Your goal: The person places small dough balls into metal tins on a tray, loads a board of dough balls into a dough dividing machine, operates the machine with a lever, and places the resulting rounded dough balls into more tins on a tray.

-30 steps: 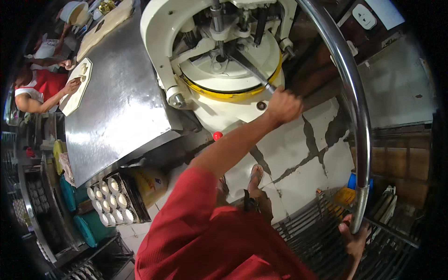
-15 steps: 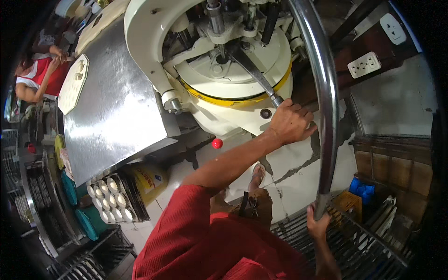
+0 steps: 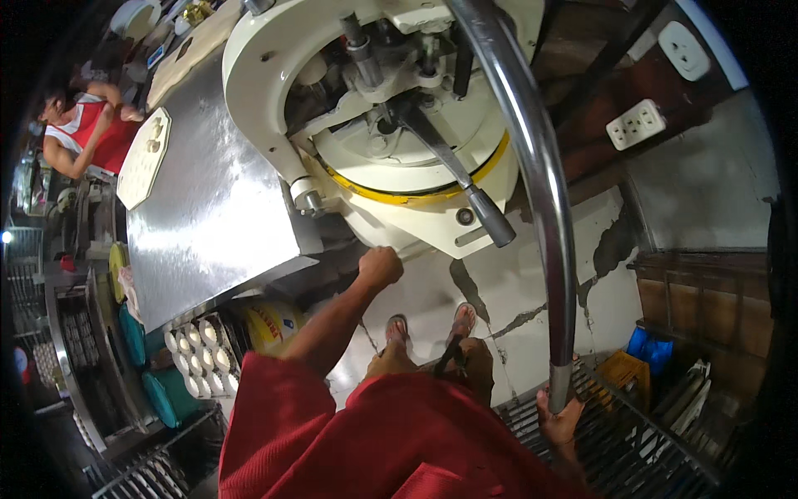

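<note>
And here's the head view: the right hand [image 3: 559, 413] is low on the person's right, fingers wrapped firmly round the end of the long metal bar [image 3: 555, 224]. That's likely the smart place to hold it, since the far end should give the most leverage. The bar sweeps forward and up from those fingers in a big curve to the machine [image 3: 357, 154], straight ahead of both hands.

Over to the left hand [image 3: 381, 267]: forearm slanting forward and slightly inward from the red sleeve [image 3: 274, 399], knuckles forward, fingers curled into a fist. Anything inside it? Cannot tell; the hand hides it. It's right by the machine's front lower edge, and contact there is unclear too.

Ahead and right of the left fingers, the short lever [image 3: 490, 216] juts out with no hand on it, grip pointing toward the person, presumably for easy reach. Beyond it runs the machine's yellow band [image 3: 416, 198].

Left of the left fingers, the shiny table [image 3: 208, 191] comes close to the machine, probably to keep work within reach. Farther left along it, a co-worker [image 3: 87, 137] is beside a pale board [image 3: 141, 179].
</note>
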`<state>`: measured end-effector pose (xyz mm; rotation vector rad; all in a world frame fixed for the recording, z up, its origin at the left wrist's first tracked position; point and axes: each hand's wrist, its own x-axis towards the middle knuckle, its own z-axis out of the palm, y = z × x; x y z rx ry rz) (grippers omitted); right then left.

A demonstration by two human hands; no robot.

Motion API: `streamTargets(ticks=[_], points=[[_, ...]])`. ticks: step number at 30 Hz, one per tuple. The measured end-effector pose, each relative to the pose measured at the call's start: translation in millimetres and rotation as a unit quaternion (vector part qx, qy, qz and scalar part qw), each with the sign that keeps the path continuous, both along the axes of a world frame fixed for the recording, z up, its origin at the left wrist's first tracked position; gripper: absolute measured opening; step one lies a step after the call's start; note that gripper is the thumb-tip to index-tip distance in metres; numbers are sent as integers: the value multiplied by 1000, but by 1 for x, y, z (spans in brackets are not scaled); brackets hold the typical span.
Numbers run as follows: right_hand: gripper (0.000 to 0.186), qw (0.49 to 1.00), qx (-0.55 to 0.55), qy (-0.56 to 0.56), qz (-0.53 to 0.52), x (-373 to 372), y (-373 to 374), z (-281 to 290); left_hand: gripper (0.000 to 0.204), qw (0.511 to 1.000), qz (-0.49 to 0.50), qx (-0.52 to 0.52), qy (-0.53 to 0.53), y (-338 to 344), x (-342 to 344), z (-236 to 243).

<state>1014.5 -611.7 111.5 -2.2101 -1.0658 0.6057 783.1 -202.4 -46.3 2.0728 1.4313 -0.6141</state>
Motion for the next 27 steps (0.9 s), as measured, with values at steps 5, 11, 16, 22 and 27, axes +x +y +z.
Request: streamTargets(ticks=[5, 11, 16, 22, 27], points=[[41, 997, -75, 24, 22, 4, 4, 2, 18, 994, -41, -70, 75, 10, -7, -9], [28, 998, 20, 40, -36, 9, -49, -67, 18, 998, -45, -40, 35, 24, -46, -31], [40, 997, -22, 29, -62, 19, -122, -110, 24, 999, -7, -37, 36, 10, -112, -89], [55, 970, 15, 93, -225, 26, -139, -147, 25, 998, -35, 16, -48, 6, -183, -170], [67, 725, 205, 421, -504, 49, -194, -151, 24, 988, -65, 102, -95, -3, -190, -172]])
